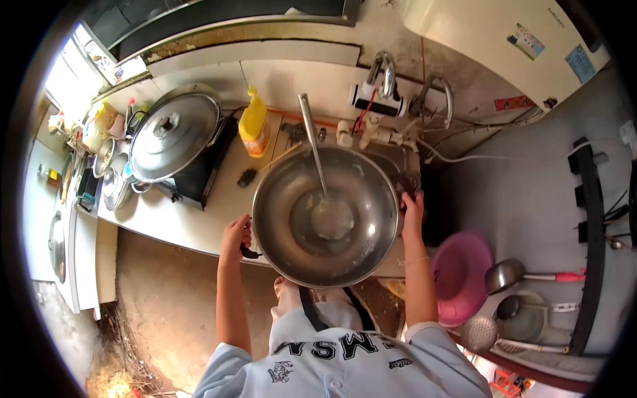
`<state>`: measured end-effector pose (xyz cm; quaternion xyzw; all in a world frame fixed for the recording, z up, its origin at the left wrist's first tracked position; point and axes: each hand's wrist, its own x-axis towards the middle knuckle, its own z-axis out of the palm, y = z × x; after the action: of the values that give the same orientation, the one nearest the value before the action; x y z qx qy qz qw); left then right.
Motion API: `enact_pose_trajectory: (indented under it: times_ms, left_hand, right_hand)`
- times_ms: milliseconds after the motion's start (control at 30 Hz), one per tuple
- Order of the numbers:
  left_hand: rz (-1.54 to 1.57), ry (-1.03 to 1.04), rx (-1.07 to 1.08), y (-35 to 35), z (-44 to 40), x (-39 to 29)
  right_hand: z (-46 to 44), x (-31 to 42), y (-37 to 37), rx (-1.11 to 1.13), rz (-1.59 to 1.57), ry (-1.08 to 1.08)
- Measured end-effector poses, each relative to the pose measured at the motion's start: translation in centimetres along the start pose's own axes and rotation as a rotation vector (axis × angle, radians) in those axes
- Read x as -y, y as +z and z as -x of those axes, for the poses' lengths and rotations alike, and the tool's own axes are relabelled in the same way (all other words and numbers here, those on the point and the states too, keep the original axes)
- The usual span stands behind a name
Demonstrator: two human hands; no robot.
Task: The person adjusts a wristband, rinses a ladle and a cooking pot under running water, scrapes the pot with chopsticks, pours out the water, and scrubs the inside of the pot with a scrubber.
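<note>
A large steel wok (285, 232) is held level in front of my body, over the counter's front edge. My left hand (237, 235) is closed around its dark handle on the left side. On the opposite side, my right hand (412, 211) grips the other handle. Inside the wok lies a little cloudy liquid (332, 219). A long metal utensil (310, 129) leans in the wok with its handle pointing up and away from me; its lower end sits near the liquid.
Behind the wok stand a yellow bottle (254, 126) and a faucet with a heater (381, 93). A big lidded pot (174, 136) is on the stove at left. At right are a pink basin (462, 275) and hanging ladles (505, 275).
</note>
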<state>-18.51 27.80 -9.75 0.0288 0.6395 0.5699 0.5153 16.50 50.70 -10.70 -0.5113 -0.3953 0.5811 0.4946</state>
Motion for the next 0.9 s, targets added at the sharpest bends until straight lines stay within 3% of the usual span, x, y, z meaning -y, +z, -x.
enact_pose_trajectory:
  times_ms: [367,900]
  left_hand:
    - [-0.039,-0.08,0.043,6.9,-4.9,0.7]
    - [-0.004,-0.145,0.016,6.3,-7.7,0.7]
  right_hand:
    - [-5.4,0.4,-3.9,-0.022,0.183,0.127]
    - [-9.5,-3.0,-5.3,0.047,0.108,0.268]
